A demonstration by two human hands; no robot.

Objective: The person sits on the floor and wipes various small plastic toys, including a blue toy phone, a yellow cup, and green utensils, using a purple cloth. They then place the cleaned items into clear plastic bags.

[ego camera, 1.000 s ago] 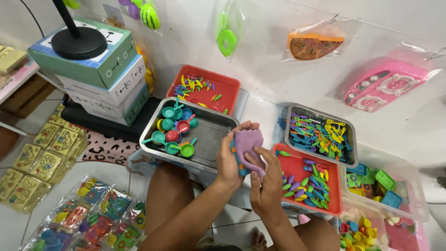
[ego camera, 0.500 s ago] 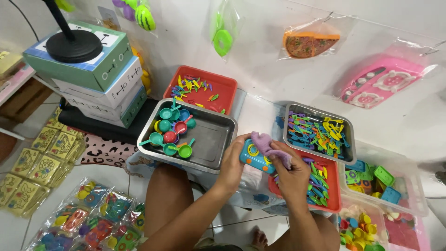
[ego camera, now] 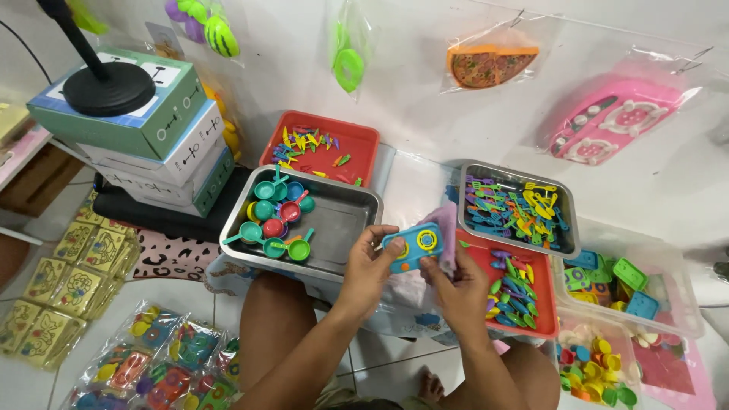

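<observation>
Blue plastic toy stove (ego camera: 414, 247) sits pinched between the left hand (ego camera: 370, 266) and right hand (ego camera: 459, 285), both clamped on its ends, faced upward for viewing; a purple piece (ego camera: 446, 231) lies just behind it, under the right fingers.

A white wall (ego camera: 425, 99) is hung with bagged toys (ego camera: 490, 64). The floor is laid with pale tiles (ego camera: 194, 292). Stacked boxes (ego camera: 144, 129) are positioned left.
</observation>
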